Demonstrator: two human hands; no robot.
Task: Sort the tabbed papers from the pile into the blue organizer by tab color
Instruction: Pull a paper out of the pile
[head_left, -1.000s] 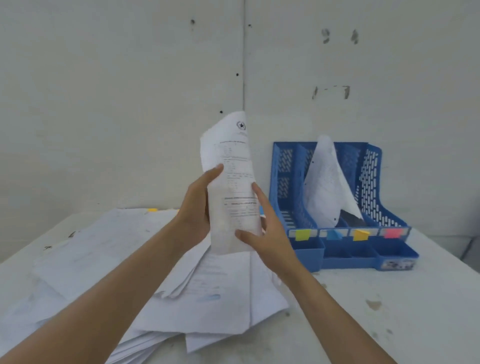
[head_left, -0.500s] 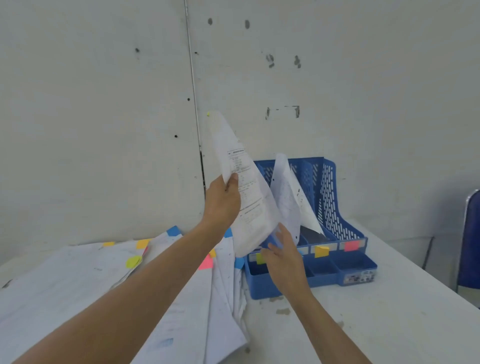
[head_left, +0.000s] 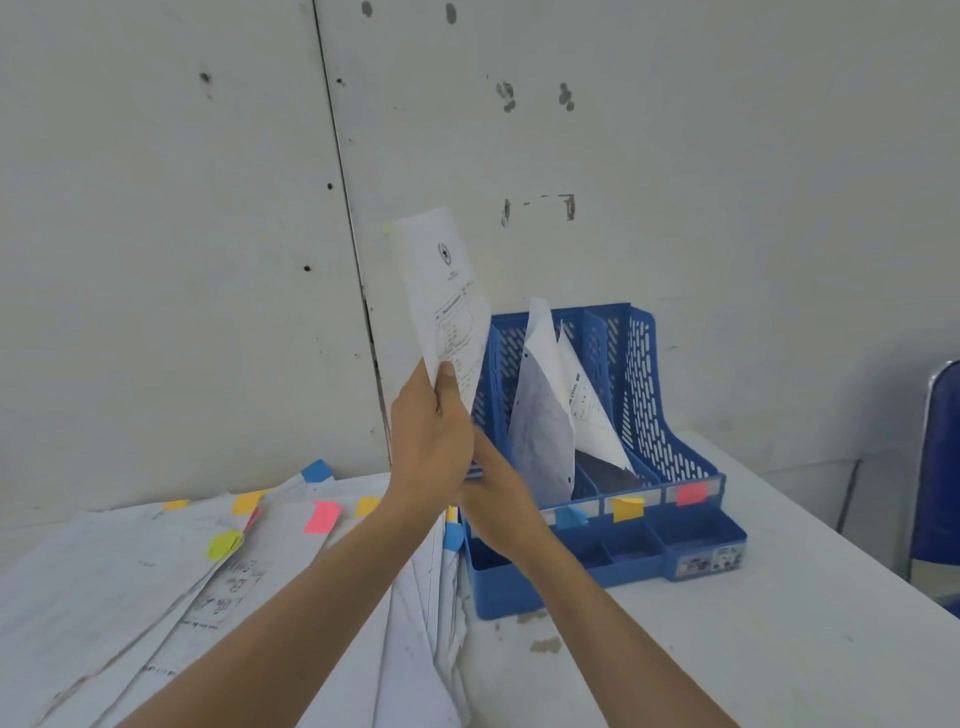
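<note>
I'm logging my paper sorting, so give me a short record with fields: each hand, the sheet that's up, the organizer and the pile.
blue organizer: on the table, two sheets leaning inside
left hand: grips the held paper upright, in front of the organizer's left end
tab: yellow-green tab at the held paper's top corner
right hand: below the left hand, fingers hidden, grip unclear
front labels: blue label, yellow label, pink label showing; leftmost hidden by the hands
pile: spread on the table left of the organizer; blue, orange, pink, yellow-green tabs

Print on raised sheet (head_left: 445, 291) illegible
</note>
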